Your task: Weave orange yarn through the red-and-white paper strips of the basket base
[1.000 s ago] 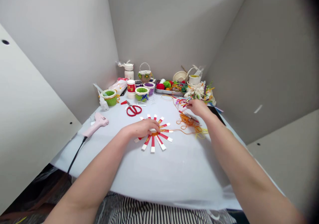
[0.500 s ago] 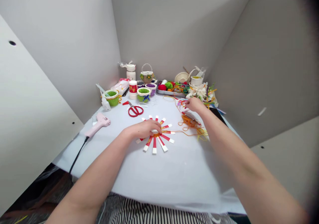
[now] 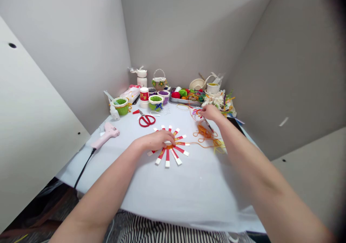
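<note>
Table under a pale, smooth cloth (image 3: 189,185), its near edge against the person's striped clothing. Along the far edge, right of the middle, a shallow grey metal tray (image 3: 181,101) carries yarn balls, one red (image 3: 175,95). At the far right corner, a loose heap of white and coloured craft scraps (image 3: 216,99).

Mid-table, well in from every edge, a flat sunburst of red and white paper strips (image 3: 169,147) lies spread, orange yarn at its hub. The left hand (image 3: 158,139) lies over its upper left part, fingers curved, thumb and fingertips parted and resting at the hub.

From the hub an orange strand (image 3: 194,143) runs toward the right edge into a tangle of thin orange yarn (image 3: 204,131); a bit of yellow yarn (image 3: 219,149) sits beside it.

Near the left edge, a pale pink glue gun (image 3: 108,135), black cord trailing over the edge. Toward the far left corner, a green round basket with white rim (image 3: 123,109). Between it and the tray, a second green basket with a blue bow (image 3: 152,107).

Nearer in, red-handled scissors (image 3: 147,120).

Smallest: a slim dark tool (image 3: 208,124), tilted above the tangle. The right hand (image 3: 212,113) has its fingers bunched at the tool's upper end; blurred there, cannot tell whether they pinch it.
</note>
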Demonstrator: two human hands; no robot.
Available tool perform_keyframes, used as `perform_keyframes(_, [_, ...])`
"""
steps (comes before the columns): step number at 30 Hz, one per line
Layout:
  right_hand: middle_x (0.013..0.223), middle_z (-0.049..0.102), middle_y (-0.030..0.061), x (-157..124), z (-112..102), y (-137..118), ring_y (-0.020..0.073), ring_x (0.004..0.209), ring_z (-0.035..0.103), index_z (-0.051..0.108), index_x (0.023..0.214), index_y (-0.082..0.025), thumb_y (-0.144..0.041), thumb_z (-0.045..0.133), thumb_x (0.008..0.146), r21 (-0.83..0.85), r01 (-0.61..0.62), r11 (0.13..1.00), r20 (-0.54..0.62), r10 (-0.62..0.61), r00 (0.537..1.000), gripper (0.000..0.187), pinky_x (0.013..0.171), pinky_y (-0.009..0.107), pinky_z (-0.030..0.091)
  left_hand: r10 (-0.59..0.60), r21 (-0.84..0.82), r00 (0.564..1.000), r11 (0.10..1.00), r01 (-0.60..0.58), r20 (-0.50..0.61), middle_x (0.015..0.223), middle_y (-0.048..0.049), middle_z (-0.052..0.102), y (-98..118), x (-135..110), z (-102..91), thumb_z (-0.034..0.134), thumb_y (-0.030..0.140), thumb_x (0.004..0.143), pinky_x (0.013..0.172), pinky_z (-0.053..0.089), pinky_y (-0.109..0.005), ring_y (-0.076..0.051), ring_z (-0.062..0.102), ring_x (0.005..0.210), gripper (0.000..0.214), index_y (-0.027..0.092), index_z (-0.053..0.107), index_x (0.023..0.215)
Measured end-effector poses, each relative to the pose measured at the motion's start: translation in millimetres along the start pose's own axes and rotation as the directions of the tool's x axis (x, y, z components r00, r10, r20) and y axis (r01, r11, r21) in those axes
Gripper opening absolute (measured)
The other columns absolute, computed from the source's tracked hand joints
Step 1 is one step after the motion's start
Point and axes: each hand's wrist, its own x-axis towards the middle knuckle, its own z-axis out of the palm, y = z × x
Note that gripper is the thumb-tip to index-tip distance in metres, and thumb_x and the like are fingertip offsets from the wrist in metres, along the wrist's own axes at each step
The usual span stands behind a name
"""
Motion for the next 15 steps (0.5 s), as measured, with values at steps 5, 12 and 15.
perform_keyframes(5, [0.095,0.073,0.0150,-16.6,-48.3,24.1,0.0177,0.078,0.062,0.069,0.100,-0.010,-0.025,0.052,0.087,0.288,-0.137,0.948,-0.461,0.262,0.848,0.026,0.070,0.027,0.043,-0.006,0.004,1.000,1.000,0.006,0.013,0.127,-0.0093,0.064,-1.0,0.7,0.4,0.059,-0.001,0.081,0.106,0.041,-0.033,-0.021,0.056,0.122,0.038,0.020,0.072,0.110])
perform_keyframes(12, [0.089,0.073,0.0127,-71.2,-13.8,67.2,0.0250,0.080,0.064,0.068,0.094,-0.015,-0.029,0.054,0.085,0.221,-0.278,0.935,-0.500,0.353,0.791,0.022,0.076,0.033,0.045,0.002,0.003,1.000,1.000,-0.002,-0.007,0.126,-0.0093,0.064,-1.1,-0.3,-0.1,0.057,-0.002,0.079,0.102,0.044,-0.033,-0.022,0.058,0.119,0.039,0.019,0.072,0.108])
perform_keyframes(15, [0.091,0.071,0.0137,-83.3,14.4,81.7,0.0271,0.084,0.065,0.067,0.097,-0.016,-0.026,0.052,0.086,0.116,-0.345,0.931,-0.380,0.362,0.851,0.022,0.077,0.035,0.046,-0.005,-0.001,1.000,1.000,0.005,-0.008,0.126,-0.0084,0.065,-1.0,-0.6,0.1,0.057,-0.002,0.080,0.104,0.044,-0.034,-0.021,0.057,0.120,0.039,0.020,0.072,0.109])
